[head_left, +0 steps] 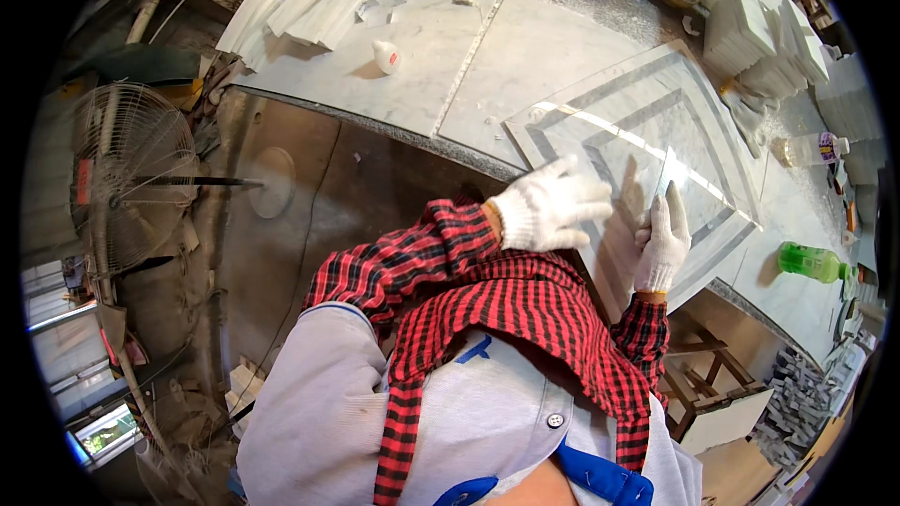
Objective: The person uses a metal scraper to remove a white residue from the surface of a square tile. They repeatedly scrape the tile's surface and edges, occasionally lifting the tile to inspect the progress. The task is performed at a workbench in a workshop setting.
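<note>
Both my hands wear white knit gloves. My left hand [553,204] is open, fingers spread, over the near left edge of a pale stone panel [633,155]; I cannot tell whether it touches. The panel has grey bands in nested angular shapes and lies tilted on the worktable. My right hand [664,239] is closed on a thin, pale, blade-like strip [665,169] that points away from me over the panel. A narrow white strip [647,142] crosses the panel beyond both hands.
White tiles stand stacked [741,33] at the far right. More pale slabs [319,9] and a small white bottle [385,57] are at the far left. A green bottle [809,262] and a clear bottle [808,149] lie right. A large fan [131,178] stands left.
</note>
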Available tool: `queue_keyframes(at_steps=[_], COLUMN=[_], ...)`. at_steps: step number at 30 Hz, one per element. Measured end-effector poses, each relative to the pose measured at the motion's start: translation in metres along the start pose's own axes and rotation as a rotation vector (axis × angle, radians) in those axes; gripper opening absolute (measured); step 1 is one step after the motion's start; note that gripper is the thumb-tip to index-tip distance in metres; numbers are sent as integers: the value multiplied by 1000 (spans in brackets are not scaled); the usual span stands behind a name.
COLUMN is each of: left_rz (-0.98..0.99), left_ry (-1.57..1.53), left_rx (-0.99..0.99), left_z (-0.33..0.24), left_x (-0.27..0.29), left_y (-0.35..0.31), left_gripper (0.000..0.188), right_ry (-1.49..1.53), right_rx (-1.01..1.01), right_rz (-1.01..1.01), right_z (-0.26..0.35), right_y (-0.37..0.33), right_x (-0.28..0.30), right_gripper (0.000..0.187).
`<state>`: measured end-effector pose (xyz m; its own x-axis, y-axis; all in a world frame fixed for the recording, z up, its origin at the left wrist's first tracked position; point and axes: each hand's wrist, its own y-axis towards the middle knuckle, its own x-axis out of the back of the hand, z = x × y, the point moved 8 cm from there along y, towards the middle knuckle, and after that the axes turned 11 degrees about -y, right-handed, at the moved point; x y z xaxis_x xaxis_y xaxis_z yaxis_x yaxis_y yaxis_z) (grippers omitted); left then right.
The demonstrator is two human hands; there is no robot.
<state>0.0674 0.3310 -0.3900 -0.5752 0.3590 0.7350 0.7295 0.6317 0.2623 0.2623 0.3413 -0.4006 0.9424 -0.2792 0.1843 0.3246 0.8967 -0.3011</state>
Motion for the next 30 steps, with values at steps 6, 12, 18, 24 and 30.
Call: queue_keyframes(at_steps=[6, 12, 18, 24, 30], left_rz=[8, 48, -85, 8, -406], left_ry=[213, 30, 199, -783, -1116], left_rx=[130, -47, 196, 332, 766], left_z=[27, -6, 44, -5, 41], left_x=[20, -3, 37, -1, 15], left_y=[16, 14, 17, 13, -12], left_gripper=[60, 57, 54, 39, 52], right_ry=[22, 5, -84, -104, -172], right_rx=[1, -38, -66, -55, -72], right_rz=[34, 95, 149, 175, 301], right_z=[-2, 0, 2, 8, 15], right_y=[2, 2, 7, 5, -36], right_x=[1, -2, -14, -20, -43], right_gripper=[51, 49, 47, 45, 43])
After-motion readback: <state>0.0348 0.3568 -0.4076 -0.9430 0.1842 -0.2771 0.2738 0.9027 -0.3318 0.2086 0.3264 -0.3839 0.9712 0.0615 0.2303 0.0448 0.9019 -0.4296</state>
